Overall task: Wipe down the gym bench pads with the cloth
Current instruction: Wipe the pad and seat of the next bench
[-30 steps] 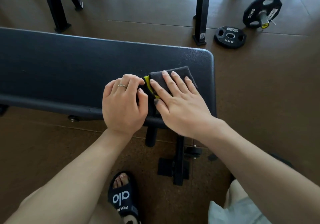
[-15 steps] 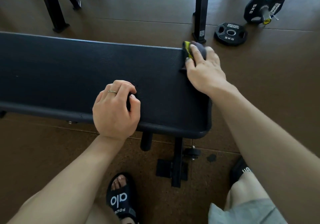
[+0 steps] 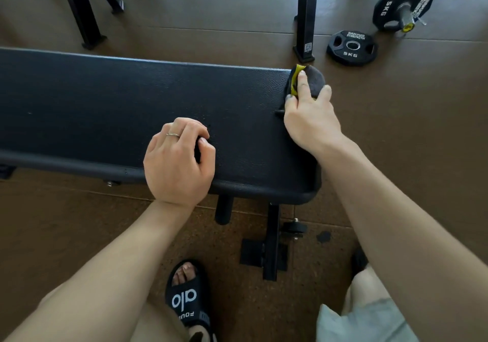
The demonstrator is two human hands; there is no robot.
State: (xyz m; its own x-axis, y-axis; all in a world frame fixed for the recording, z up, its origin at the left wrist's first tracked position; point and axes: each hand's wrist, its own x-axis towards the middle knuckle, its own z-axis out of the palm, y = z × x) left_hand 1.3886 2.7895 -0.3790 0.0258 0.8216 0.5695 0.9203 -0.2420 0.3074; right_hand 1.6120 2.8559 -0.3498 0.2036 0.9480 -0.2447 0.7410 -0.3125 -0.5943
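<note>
The black bench pad [image 3: 105,104] runs across the view from the left edge to its rounded right end. A dark grey cloth [image 3: 314,77] with a yellow edge is bunched over the pad's far right corner. My right hand [image 3: 309,120] grips it there, thumb on the pad side and fingers spread over the cloth. My left hand [image 3: 177,162] rests on the pad near its front edge, fingers curled into a loose fist with nothing in it.
A 5 kg weight plate [image 3: 352,47] lies on the brown floor beyond the corner, with another plate on a bar [image 3: 404,3] behind it. A black rack post [image 3: 306,17] stands just past the cloth. The bench's frame [image 3: 272,241] and my sandalled foot [image 3: 188,296] are below.
My right hand has carried the cloth from beside my left hand to the pad's far right corner. My left hand stays on the pad.
</note>
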